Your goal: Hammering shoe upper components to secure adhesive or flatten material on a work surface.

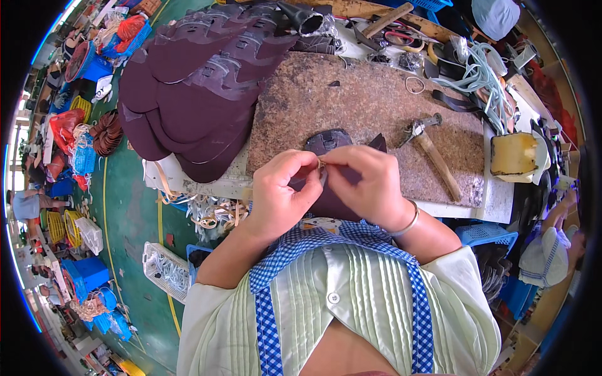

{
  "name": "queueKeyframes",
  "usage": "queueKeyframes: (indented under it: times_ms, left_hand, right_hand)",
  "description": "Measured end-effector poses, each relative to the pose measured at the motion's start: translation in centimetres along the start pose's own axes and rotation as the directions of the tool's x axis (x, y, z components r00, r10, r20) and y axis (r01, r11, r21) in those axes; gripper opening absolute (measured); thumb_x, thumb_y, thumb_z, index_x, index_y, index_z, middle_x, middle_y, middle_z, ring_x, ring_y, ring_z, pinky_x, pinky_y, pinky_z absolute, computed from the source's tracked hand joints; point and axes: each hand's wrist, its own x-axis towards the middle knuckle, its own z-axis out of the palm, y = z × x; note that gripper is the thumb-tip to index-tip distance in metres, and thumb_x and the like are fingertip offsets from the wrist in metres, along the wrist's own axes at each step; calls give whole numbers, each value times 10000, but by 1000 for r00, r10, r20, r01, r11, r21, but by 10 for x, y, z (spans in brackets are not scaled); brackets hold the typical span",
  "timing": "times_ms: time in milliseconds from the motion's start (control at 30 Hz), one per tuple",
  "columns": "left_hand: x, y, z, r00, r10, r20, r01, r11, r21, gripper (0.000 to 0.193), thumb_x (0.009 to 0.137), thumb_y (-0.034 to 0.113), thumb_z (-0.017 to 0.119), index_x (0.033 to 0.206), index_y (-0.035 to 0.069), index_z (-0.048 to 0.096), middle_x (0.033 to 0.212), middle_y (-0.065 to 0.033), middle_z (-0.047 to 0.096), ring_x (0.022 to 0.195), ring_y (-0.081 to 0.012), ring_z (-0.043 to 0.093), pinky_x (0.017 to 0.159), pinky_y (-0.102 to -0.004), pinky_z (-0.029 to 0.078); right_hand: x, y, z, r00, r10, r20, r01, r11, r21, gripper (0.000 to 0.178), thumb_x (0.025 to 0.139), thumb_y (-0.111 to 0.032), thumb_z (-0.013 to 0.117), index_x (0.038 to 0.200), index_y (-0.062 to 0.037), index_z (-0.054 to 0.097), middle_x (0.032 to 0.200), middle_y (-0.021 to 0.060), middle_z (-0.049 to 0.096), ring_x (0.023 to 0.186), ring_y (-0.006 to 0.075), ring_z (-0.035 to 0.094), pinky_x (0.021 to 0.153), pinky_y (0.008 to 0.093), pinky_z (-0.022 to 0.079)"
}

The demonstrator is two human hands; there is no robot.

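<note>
My left hand (286, 191) and my right hand (369, 182) meet over the near edge of the work board. Thumb and forefinger of each are pinched together at one spot, where a tiny pale, thin bit shows; it is too small to name. Beneath and just beyond the fingers lies a dark purple cut piece (328, 140) with a blackish upper end. My hands hide much of it, and its lower part runs toward my lap. A hammer (434, 156) with a wooden handle rests on the board to the right of my right hand.
A big overlapping stack of maroon cut pieces (188, 119) covers the board's (295, 94) left side. Farther back are a second hammer (385, 22), scissors (404, 39) and pale cords (486, 84). A yellowish block (514, 155) sits at right. Scraps hang by the table's left front.
</note>
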Motion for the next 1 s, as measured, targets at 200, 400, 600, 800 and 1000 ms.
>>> queueKeyframes:
  times_ms: [200,400,600,800,1000]
  left_hand:
    - [1,-4,-1,940,-340,-1,151,418,-896,170,906,87,468,1029,28,570,1113,-120,605,1056,-285,581,992,-474,425]
    - [-11,-1,-31,996,-7,93,62,793,-606,186,973,48,478,1119,26,592,1022,-125,634,852,-219,615,806,-374,496]
    - [-29,-18,6,949,25,313,-4,998,-69,386,937,-16,562,1310,10,469,1052,-183,675,802,-290,697,694,-362,542]
    - [-9,-27,-11,722,-462,515,575,815,-75,203,994,99,589,1173,4,586,755,-10,665,682,-72,618,621,-230,476]
    - [26,-75,5,872,-438,217,425,899,104,180,966,175,668,910,5,687,655,6,620,604,-42,562,556,-237,434]
  right_hand:
    - [-16,48,5,532,735,420,-532,-96,842,122,946,-101,639,1038,-24,666,900,82,708,735,146,682,644,275,541]
    - [-46,37,-5,739,538,406,-672,555,490,431,904,-101,745,1252,6,515,1022,74,660,763,102,644,684,243,536]
    - [-33,26,-15,706,504,498,-704,576,415,134,901,-25,734,982,-12,629,877,-14,653,829,38,614,718,205,514]
    - [-23,52,-16,829,440,344,-559,664,497,123,905,-12,722,967,-40,620,860,-33,615,784,20,580,676,186,476]
    - [14,98,-8,878,472,80,-475,837,273,137,845,-66,781,890,-17,662,814,14,630,714,80,626,637,226,508]
